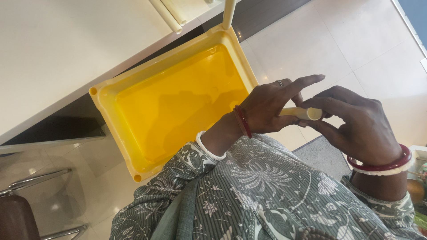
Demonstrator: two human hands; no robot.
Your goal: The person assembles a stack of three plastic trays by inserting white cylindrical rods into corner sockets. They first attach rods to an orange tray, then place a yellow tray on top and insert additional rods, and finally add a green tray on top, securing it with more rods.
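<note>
Bright, even daylight; glare on pale floor tiles (356, 40); sharp focus.

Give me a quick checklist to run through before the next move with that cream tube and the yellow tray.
1. Both hands on the cream tube: ok, left hand and right hand grip it.
2. Tube's open end visible: ok.
3. Yellow tray empty inside: ok.
4. Corner post seated in the tray: ok, one stands at the far corner.
5. Near corner sockets filled: not ok, open holes.
6. Spare tubes on the table: ok.
</note>
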